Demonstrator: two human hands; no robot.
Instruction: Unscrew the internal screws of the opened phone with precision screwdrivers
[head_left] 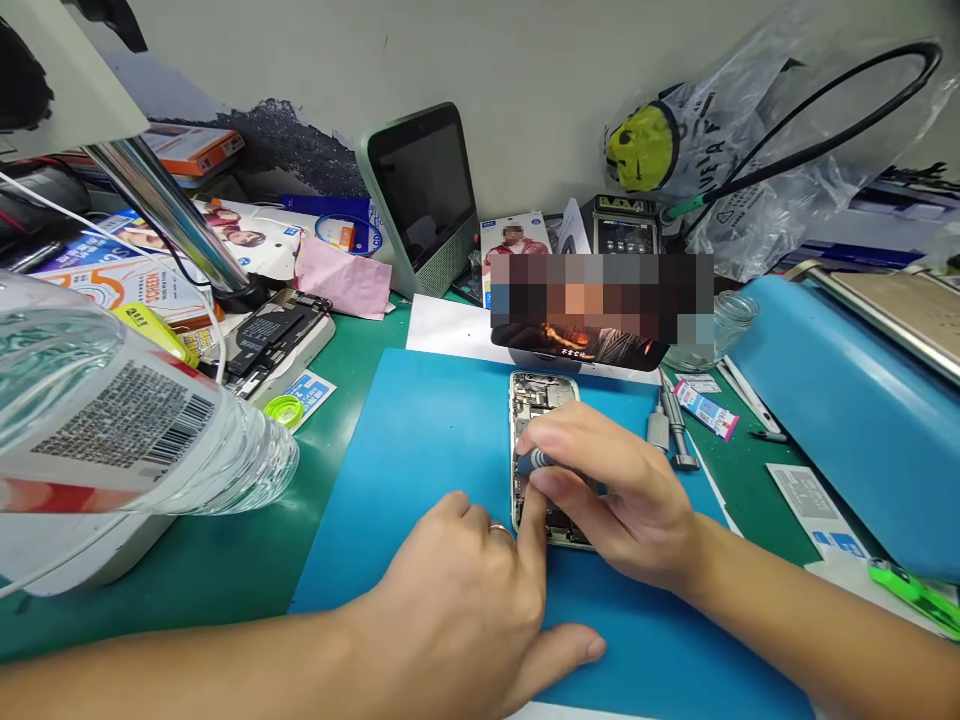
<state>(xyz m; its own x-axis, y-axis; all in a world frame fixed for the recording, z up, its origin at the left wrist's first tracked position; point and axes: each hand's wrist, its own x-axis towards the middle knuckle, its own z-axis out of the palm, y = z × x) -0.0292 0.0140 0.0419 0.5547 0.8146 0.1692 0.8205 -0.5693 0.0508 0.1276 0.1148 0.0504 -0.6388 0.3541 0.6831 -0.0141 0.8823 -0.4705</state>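
Observation:
An opened smartphone (pixel 534 395) lies on the blue mat (pixel 420 440), its inner boards and parts exposed. Pinched between the thumb and fingers of my right hand (pixel 626 490) is a small screwdriver (pixel 534 461) with a dark handle and light rings, held over the phone; its tip is hidden. My left hand (pixel 472 580) rests beside the phone's lower left edge. Its index finger reaches onto the phone close to the screwdriver, its thumb sticks out to the right, and the remaining fingers are curled with nothing visible in them.
Behind the phone a propped screen (pixel 577 345) plays a video. Two more screwdrivers (pixel 679 430) lie right of it, near a blue case (pixel 840 420). A large plastic bottle (pixel 150 410) looms at left, before another opened phone (pixel 274 340). A green smart display (pixel 420 200) stands behind.

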